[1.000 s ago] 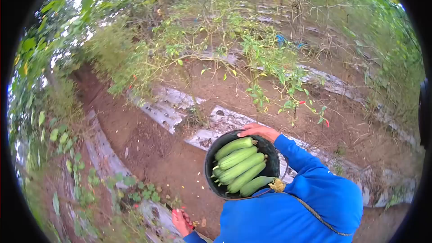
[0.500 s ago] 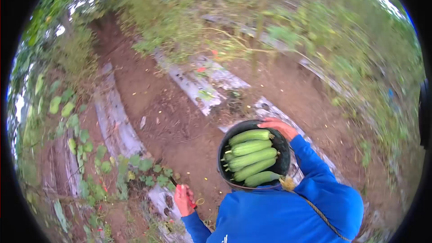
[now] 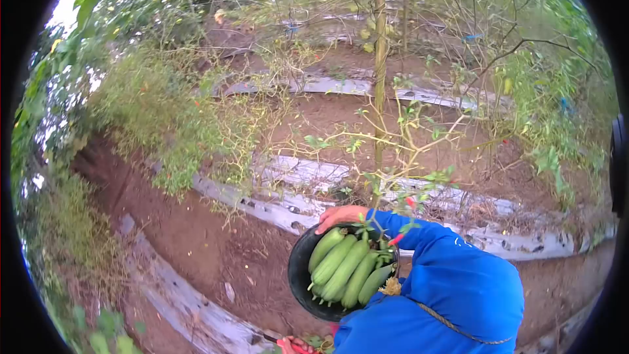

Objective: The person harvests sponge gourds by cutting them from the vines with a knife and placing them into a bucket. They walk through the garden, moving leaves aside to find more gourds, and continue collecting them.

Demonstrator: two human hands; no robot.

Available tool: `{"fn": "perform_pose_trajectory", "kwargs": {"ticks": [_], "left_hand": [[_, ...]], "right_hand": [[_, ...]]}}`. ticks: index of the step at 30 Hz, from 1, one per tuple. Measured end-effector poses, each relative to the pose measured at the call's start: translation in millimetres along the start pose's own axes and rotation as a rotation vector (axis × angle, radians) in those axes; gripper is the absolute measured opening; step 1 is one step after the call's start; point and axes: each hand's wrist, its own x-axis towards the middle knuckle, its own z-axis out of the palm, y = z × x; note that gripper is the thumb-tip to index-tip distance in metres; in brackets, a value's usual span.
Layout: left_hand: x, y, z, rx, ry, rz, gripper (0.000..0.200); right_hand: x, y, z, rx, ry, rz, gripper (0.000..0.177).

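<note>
A black bucket (image 3: 303,288) rests against my front, tilted, with several long green luffa gourds (image 3: 345,267) lying side by side in it. My right hand (image 3: 341,216) is closed over the bucket's far rim, the arm wrapped round its right side. Low at the bottom edge, my left hand (image 3: 288,346) grips a knife (image 3: 300,349) by its red handle. The dark blade points left, and part of this hand is cut off by the frame. Leafy twigs of a pepper plant (image 3: 413,147) hang in front of my right forearm and the bucket's edge.
A wooden post (image 3: 381,72) stands just ahead among thin branches. Strips of silvery plastic mulch (image 3: 190,308) cross the brown soil. Dense bushes (image 3: 170,98) grow at the left, and more foliage (image 3: 550,131) fills the right. A rope (image 3: 452,324) crosses my blue sleeve.
My view has swung up and to the right, bringing the post and pepper plant close. The bucket has turned with me, still held by my right hand. My left hand has dropped to the bottom edge.
</note>
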Motion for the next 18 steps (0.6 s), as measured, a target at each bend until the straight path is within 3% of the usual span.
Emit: {"fn": "perform_pose_trajectory", "kwargs": {"ticks": [1,3,5,7,9,11,14,18], "left_hand": [[26.0,23.0,-19.3,0.003,-0.119,-0.101,0.022],[90.8,57.6,-16.6,0.035,-0.210,-0.120,0.026],[161.4,110.9,-33.2,0.062,-0.075,-0.122,0.026],[241.1,157.7,-32.8,0.049,-0.183,-0.096,0.025],[286.0,219.5,-8.6,0.150,-0.213,0.059,0.025],[326.1,273.2,15.0,0.169,-0.155,0.177,0.029],[379.2,336.0,41.6,0.143,-0.242,0.268,0.024],[413.3,380.6,78.8,0.095,-0.381,0.237,0.021]], "right_hand": [[7.2,-40.0,8.4,0.071,0.066,-0.215,0.031],[38.9,-56.8,15.7,0.084,0.220,-0.230,0.032],[93.2,-99.2,10.3,0.281,0.325,0.501,0.041],[124.0,-96.2,1.2,0.154,0.404,0.504,0.048],[158.9,-81.9,-4.7,0.314,0.385,0.392,0.052],[187.4,-102.1,-5.1,0.233,0.470,0.389,0.049],[239.8,-117.4,-9.1,0.137,0.480,0.377,0.047],[310.5,-129.5,-4.3,0.257,0.406,0.346,0.048]]}}
